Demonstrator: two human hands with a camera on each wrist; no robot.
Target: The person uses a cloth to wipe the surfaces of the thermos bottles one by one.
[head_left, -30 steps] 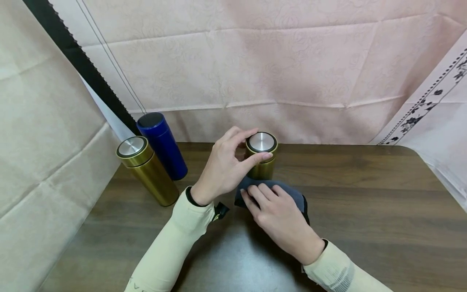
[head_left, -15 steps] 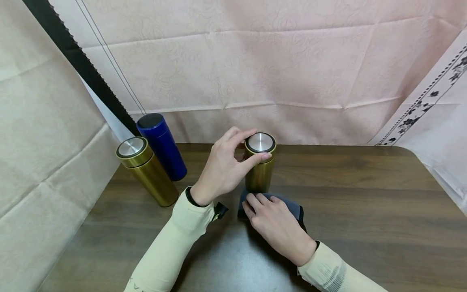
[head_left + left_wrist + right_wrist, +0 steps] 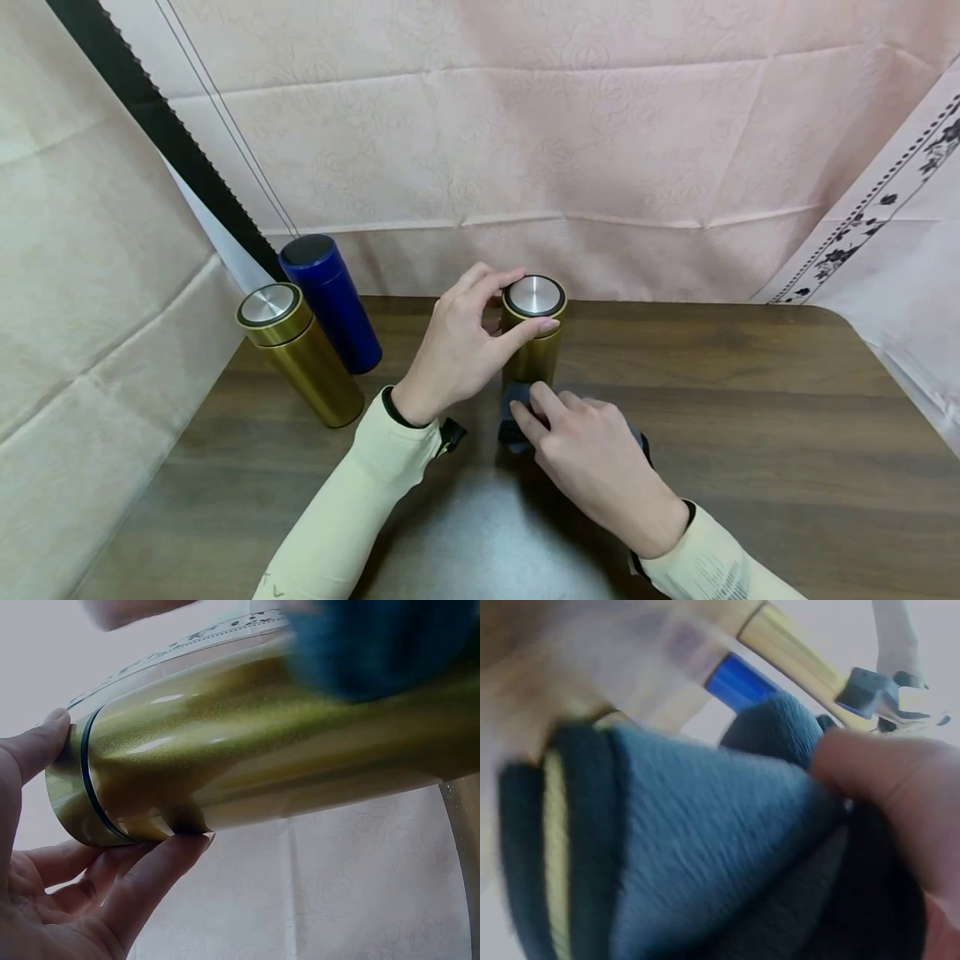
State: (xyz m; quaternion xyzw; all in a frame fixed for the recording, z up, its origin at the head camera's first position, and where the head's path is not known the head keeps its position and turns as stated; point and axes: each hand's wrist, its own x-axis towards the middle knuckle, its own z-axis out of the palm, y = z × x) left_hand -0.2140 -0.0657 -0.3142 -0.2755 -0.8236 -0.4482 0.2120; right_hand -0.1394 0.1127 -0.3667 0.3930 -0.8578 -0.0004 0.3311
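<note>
A gold thermos bottle with a silver-topped lid stands upright on the table. My left hand grips it near the top, thumb on one side of the lid and fingers round the other, as the left wrist view also shows. My right hand holds a folded blue-grey cloth with dark edging. In the left wrist view the cloth is blurred and overlaps the lower part of the thermos. From the head, the cloth's end shows at the thermos's near side; my right hand covers much of the rest.
Left of my left hand stand another gold thermos and, just behind it, a blue thermos with a dark top. The wood-grain table meets a pale patterned cloth backdrop behind and on the left.
My right hand first slid the cloth down the thermos toward me, then shifted right and turned, with the cloth now more bunched. The left hand keeps its grip on the thermos.
</note>
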